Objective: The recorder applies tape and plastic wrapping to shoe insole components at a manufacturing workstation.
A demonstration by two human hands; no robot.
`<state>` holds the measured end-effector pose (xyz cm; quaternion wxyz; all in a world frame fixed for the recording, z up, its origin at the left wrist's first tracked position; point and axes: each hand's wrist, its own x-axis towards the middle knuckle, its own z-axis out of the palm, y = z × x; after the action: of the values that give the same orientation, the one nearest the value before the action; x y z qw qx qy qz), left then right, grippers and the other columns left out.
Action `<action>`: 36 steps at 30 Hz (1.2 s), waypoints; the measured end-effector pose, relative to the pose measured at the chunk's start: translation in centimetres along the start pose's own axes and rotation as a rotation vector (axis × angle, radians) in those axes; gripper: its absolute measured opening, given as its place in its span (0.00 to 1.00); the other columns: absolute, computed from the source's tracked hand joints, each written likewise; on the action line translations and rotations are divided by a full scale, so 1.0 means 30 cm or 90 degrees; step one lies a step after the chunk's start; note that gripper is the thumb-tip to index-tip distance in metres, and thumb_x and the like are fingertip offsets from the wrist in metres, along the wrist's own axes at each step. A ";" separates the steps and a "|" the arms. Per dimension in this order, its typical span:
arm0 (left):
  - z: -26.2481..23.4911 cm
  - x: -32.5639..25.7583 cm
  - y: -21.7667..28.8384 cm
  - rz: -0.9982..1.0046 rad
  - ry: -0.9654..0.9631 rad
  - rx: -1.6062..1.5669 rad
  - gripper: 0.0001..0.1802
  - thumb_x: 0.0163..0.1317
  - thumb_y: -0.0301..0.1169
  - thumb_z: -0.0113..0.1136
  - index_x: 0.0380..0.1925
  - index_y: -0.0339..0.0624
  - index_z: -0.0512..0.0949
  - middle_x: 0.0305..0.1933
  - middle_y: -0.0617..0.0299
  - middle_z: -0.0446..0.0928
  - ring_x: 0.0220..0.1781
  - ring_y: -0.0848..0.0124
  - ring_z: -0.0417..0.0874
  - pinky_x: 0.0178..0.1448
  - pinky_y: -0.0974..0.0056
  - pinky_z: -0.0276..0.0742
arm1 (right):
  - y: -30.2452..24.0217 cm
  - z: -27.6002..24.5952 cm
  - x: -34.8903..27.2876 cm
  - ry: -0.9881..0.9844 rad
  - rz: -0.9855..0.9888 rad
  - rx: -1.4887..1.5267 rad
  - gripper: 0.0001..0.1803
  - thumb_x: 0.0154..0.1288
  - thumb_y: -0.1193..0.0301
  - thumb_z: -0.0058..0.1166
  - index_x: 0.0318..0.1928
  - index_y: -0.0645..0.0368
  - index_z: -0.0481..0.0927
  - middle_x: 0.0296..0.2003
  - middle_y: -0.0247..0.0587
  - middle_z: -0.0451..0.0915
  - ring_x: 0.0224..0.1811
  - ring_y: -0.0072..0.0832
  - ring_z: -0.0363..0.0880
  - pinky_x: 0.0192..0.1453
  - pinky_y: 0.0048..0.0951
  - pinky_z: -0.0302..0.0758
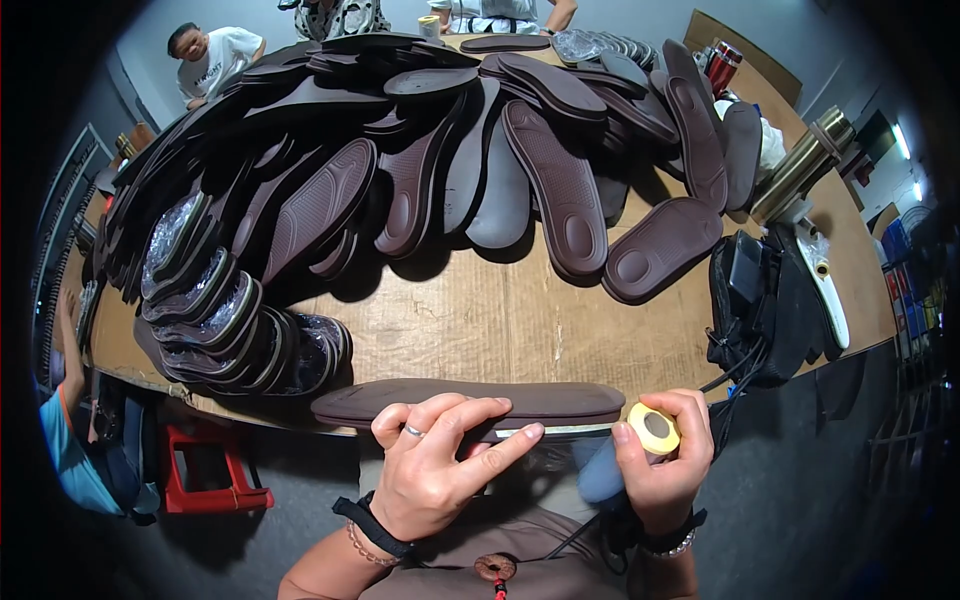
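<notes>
A stacked pair of dark brown shoe insoles lies lengthwise along the table's near edge. My left hand grips its near side, ring finger on top, with two fingers stretched along the edge. Under these fingertips a thin whitish strip runs along the insoles' side toward the right. In my right hand is a small roll with a pale yellow end and a dark hollow core, held just off the insoles' right end. Whether the strip comes off this roll is hard to make out.
Many loose brown insoles heap across the cardboard-covered table. Film-wrapped insoles are stacked at left. A black bag with cables and a steel flask stand right. A red stool is below left; other people are around the table.
</notes>
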<state>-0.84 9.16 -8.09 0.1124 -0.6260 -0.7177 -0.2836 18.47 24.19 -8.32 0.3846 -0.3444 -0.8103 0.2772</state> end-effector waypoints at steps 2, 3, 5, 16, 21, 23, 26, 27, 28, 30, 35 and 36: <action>0.001 -0.001 0.000 -0.002 0.005 -0.004 0.24 0.57 0.30 0.67 0.52 0.74 0.90 0.52 0.71 0.84 0.50 0.71 0.80 0.59 0.60 0.57 | 0.006 0.003 -0.002 0.001 0.008 0.001 0.20 0.53 0.73 0.75 0.44 0.65 0.81 0.40 0.48 0.77 0.38 0.39 0.80 0.43 0.36 0.78; 0.001 -0.002 0.001 -0.005 0.007 -0.009 0.24 0.57 0.30 0.67 0.52 0.74 0.90 0.52 0.71 0.84 0.49 0.71 0.80 0.59 0.60 0.57 | 0.009 0.005 -0.003 0.002 0.006 0.000 0.20 0.53 0.72 0.75 0.43 0.65 0.81 0.40 0.48 0.77 0.38 0.40 0.80 0.43 0.36 0.78; 0.002 -0.003 0.000 -0.009 0.008 -0.014 0.24 0.58 0.30 0.67 0.52 0.74 0.90 0.52 0.71 0.84 0.49 0.71 0.80 0.59 0.60 0.57 | 0.011 0.008 -0.003 0.003 0.004 -0.002 0.19 0.54 0.72 0.75 0.43 0.65 0.81 0.40 0.48 0.77 0.38 0.40 0.80 0.43 0.36 0.78; 0.013 0.002 -0.013 -0.012 0.058 -0.050 0.24 0.56 0.28 0.68 0.50 0.72 0.91 0.52 0.70 0.84 0.49 0.69 0.80 0.60 0.60 0.57 | -0.024 -0.004 0.031 -0.039 0.155 0.182 0.21 0.58 0.75 0.71 0.51 0.67 0.82 0.45 0.46 0.85 0.46 0.29 0.84 0.52 0.31 0.80; 0.015 0.035 -0.019 -0.003 0.132 -0.089 0.22 0.57 0.30 0.69 0.49 0.70 0.92 0.51 0.70 0.84 0.48 0.70 0.80 0.58 0.60 0.57 | -0.047 -0.033 0.110 -0.053 0.084 0.283 0.25 0.59 0.77 0.69 0.58 0.70 0.83 0.53 0.47 0.88 0.51 0.25 0.85 0.59 0.27 0.79; 0.015 0.047 -0.031 0.008 0.173 -0.117 0.20 0.58 0.31 0.71 0.50 0.70 0.91 0.51 0.70 0.85 0.49 0.70 0.81 0.57 0.61 0.58 | -0.079 -0.041 0.149 -0.051 0.040 0.269 0.25 0.58 0.77 0.71 0.57 0.69 0.84 0.52 0.47 0.89 0.49 0.22 0.84 0.58 0.25 0.79; -0.008 0.063 -0.037 -0.040 0.157 -0.248 0.22 0.55 0.29 0.74 0.50 0.65 0.92 0.52 0.67 0.85 0.50 0.68 0.82 0.59 0.60 0.59 | -0.120 -0.047 0.175 -0.067 0.010 0.206 0.26 0.57 0.77 0.73 0.57 0.69 0.85 0.52 0.49 0.89 0.49 0.25 0.86 0.57 0.27 0.81; -0.029 0.064 -0.046 -0.066 0.114 -0.312 0.22 0.53 0.28 0.76 0.50 0.59 0.92 0.53 0.64 0.86 0.53 0.65 0.83 0.62 0.59 0.62 | -0.122 -0.041 0.180 -0.066 0.004 0.207 0.26 0.57 0.77 0.73 0.57 0.69 0.85 0.52 0.49 0.89 0.49 0.25 0.86 0.57 0.27 0.81; -0.039 0.055 -0.057 -0.092 0.071 -0.435 0.18 0.57 0.27 0.75 0.50 0.50 0.90 0.54 0.62 0.86 0.56 0.63 0.84 0.65 0.58 0.65 | -0.124 -0.030 0.182 -0.060 -0.038 0.190 0.26 0.56 0.76 0.74 0.57 0.68 0.85 0.52 0.50 0.89 0.50 0.27 0.87 0.57 0.28 0.81; -0.066 0.072 -0.047 -0.166 0.061 -0.535 0.17 0.61 0.27 0.73 0.51 0.44 0.86 0.53 0.59 0.86 0.57 0.62 0.84 0.67 0.57 0.68 | -0.140 -0.019 0.186 -0.056 -0.086 0.181 0.26 0.55 0.76 0.75 0.56 0.68 0.85 0.52 0.52 0.89 0.50 0.30 0.89 0.57 0.30 0.82; -0.123 0.131 -0.058 -0.212 -0.055 -0.519 0.21 0.67 0.26 0.71 0.58 0.34 0.79 0.54 0.54 0.86 0.60 0.67 0.86 0.67 0.61 0.79 | -0.182 -0.020 0.180 -0.059 -0.121 0.133 0.25 0.54 0.74 0.77 0.54 0.67 0.86 0.51 0.55 0.89 0.51 0.37 0.91 0.57 0.33 0.83; -0.135 0.140 -0.061 -0.211 -0.050 -0.516 0.21 0.67 0.26 0.71 0.58 0.34 0.79 0.54 0.54 0.86 0.60 0.67 0.86 0.67 0.61 0.79 | -0.187 -0.017 0.179 -0.059 -0.126 0.135 0.25 0.54 0.74 0.77 0.54 0.67 0.86 0.51 0.55 0.89 0.51 0.37 0.91 0.57 0.33 0.83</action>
<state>-4.20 10.33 -3.12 -0.2168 -0.5066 -0.6426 -0.5324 14.43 25.01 -1.72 0.4066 -0.2071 -0.8234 0.3374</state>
